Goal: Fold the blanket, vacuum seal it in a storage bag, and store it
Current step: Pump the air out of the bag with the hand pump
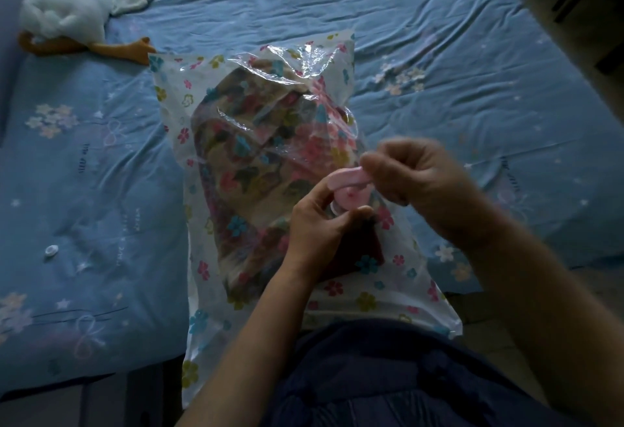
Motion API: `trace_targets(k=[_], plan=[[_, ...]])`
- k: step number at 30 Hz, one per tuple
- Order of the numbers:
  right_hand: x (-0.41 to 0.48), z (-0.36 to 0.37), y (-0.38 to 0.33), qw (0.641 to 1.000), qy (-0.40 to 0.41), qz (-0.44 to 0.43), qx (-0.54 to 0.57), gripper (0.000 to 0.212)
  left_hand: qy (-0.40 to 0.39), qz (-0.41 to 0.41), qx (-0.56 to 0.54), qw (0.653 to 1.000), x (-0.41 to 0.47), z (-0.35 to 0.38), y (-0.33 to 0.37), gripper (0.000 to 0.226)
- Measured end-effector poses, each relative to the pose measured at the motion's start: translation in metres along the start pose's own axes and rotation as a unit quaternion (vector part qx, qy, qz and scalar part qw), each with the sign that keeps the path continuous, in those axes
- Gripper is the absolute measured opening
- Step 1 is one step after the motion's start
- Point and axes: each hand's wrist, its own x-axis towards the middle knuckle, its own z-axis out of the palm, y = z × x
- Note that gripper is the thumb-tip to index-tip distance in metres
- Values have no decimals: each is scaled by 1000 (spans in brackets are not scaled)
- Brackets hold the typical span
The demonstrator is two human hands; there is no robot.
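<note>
Blanket (243, 163) is folded up inside the see-through storage bag (175, 95) with little flowers on it. The bag lies flat in the middle of the blue bed sheet (439, 38), and its near end hangs over the bed edge by my dark clothes (371, 376).

Far on the left lies a white toy goose (67, 4) with orange feet. Nearer, also on the left, a small white clip (50, 251) sits alone on the sheet, well apart from the bag.

Then comes my left hand (314, 227), on top of the bag. My thumb and fingers pinch the round pink valve (349, 198) and hold it tight. Just above it is the pink cap (344, 178), tipped up off the valve. To the right, my right hand (415, 173) pinches the end of that cap between thumb and fingers. My hands are very close, nearly touching.
</note>
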Motion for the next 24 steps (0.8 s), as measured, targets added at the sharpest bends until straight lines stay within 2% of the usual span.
trace_targets(k=[2, 3, 5, 9, 11, 15, 17, 19, 22, 24], plan=[[1, 1, 27, 993, 27, 76, -88, 47, 4, -10, -9, 1000, 0, -1, -4, 52], [1, 1, 33, 989, 31, 85, -117, 50, 6, -15, -10, 1000, -1, -1, -4, 54], [-1, 0, 21, 990, 25, 46, -131, 44, 6, -6, -4, 1000, -1, -2, -1, 54], [-4, -2, -30, 996, -22, -75, 47, 38, -8, 1, 17, 1000, 3, -2, 3, 50], [-3, -3, -27, 994, -33, -80, 69, 36, -9, -5, 25, 1000, 2, -2, 0, 50], [1, -1, 21, 993, 30, 51, -97, 47, 3, -5, 11, 1000, 0, -2, -4, 52], [0, -2, 24, 989, 27, 55, -131, 48, -4, -4, 8, 1000, 0, -4, -1, 54], [-3, -5, 5, 997, 5, 3, -80, 36, -18, 3, 17, 1000, 1, -4, 3, 48], [-6, -7, -29, 993, -62, -76, 67, 34, -30, 5, 16, 999, 2, -2, 6, 44], [-4, -8, -23, 993, -60, -73, 74, 31, -22, 7, 16, 1000, 2, 0, 5, 44]])
